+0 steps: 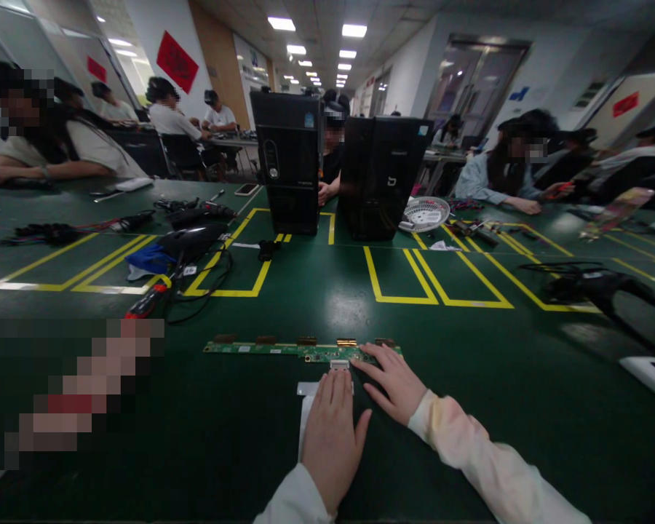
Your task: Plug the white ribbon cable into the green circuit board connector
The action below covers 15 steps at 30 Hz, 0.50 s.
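Note:
A long, narrow green circuit board (273,350) lies flat on the table in front of me, with several brownish tabs along its far edge. My left hand (332,429) lies palm down, fingers stretched out together, their tips at the silvery connector (339,363) on the board's near side. Beneath that hand is a flat whitish strip (306,411), mostly covered. My right hand (397,382) is spread out, with fingertips on or beside the board's right part. Its index finger reaches close to the connector. Neither hand is closed around anything.
Two black computer towers (289,160) (385,178) stand across the table, a person behind them. Left are a red-handled tool (147,300), cables (201,211) and a blue item (150,260). A white basket (426,215) and a black cabled object (594,287) are right. Yellow tape marks the green tabletop.

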### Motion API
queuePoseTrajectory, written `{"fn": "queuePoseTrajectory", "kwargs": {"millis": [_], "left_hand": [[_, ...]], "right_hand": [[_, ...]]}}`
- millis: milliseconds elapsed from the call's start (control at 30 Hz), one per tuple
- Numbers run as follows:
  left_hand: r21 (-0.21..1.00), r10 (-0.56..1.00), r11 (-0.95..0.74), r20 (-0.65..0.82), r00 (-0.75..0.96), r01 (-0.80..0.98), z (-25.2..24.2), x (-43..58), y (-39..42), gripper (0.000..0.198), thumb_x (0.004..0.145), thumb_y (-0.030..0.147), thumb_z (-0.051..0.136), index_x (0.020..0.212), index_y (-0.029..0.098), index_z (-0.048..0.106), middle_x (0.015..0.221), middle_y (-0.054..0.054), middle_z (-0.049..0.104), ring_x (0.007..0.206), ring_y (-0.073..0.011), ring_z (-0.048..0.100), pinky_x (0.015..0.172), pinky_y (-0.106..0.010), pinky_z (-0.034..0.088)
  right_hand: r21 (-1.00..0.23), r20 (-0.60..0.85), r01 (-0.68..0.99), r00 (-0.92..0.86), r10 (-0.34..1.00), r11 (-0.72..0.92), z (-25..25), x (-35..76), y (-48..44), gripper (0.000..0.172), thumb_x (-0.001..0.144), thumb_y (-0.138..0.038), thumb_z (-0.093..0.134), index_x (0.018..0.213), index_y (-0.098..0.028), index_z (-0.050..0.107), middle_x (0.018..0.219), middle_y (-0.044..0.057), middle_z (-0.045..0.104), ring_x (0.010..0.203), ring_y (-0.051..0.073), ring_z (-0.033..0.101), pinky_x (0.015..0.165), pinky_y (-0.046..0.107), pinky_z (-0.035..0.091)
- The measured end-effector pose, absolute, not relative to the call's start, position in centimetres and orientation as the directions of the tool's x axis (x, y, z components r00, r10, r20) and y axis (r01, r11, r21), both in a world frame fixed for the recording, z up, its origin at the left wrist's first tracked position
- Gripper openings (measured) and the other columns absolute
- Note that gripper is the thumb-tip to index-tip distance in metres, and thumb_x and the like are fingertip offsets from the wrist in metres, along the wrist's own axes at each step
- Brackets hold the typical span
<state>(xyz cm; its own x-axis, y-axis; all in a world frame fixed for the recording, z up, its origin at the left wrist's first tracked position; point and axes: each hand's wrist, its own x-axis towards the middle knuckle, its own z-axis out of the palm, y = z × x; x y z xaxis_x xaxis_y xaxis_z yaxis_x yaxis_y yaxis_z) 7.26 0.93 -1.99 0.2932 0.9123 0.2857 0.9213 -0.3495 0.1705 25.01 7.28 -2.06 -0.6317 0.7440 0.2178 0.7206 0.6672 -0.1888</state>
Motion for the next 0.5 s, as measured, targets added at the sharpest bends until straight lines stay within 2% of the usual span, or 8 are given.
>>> {"fn": "queuePoseTrajectory", "kwargs": {"millis": [200,367,500], "left_hand": [[0.179,0.921,-0.325,0.284,0.267,0.929,-2.4,7.94,0.9,0.049,0.09,0.034,0.042,0.128,0.003,0.05,0.132,-0.021,0.055,0.125,-0.0331,0.048,0.1,-0.052,0.044],[0.203,0.937,-0.295,0.251,0.241,0.934,-2.52,8.36,0.98,0.051,0.09,0.035,0.044,0.129,0.002,0.049,0.135,-0.022,0.052,0.127,-0.0333,0.045,0.103,-0.05,0.041],[0.191,0.927,-0.323,0.26,0.269,0.927,-2.44,7.99,1.04,0.051,0.09,0.035,0.045,0.129,0.002,0.049,0.134,-0.021,0.052,0.126,-0.033,0.047,0.102,-0.05,0.043]], "right_hand": [[-0.197,0.221,0.721,-0.627,0.747,0.664,-2.13,25.04,7.26,0.045,0.089,-0.028,0.046,0.134,-0.024,0.049,0.14,0.012,0.042,0.132,0.026,0.035,0.108,0.052,0.031],[-0.198,0.222,0.719,-0.629,0.745,0.666,-2.16,25.02,7.31,0.046,0.088,-0.027,0.047,0.134,-0.024,0.049,0.14,0.012,0.041,0.132,0.026,0.035,0.108,0.052,0.031],[-0.198,0.213,0.72,-0.631,0.746,0.665,-2.04,24.99,7.3,0.046,0.088,-0.027,0.048,0.134,-0.023,0.049,0.14,0.011,0.042,0.132,0.026,0.034,0.108,0.051,0.03]]}}
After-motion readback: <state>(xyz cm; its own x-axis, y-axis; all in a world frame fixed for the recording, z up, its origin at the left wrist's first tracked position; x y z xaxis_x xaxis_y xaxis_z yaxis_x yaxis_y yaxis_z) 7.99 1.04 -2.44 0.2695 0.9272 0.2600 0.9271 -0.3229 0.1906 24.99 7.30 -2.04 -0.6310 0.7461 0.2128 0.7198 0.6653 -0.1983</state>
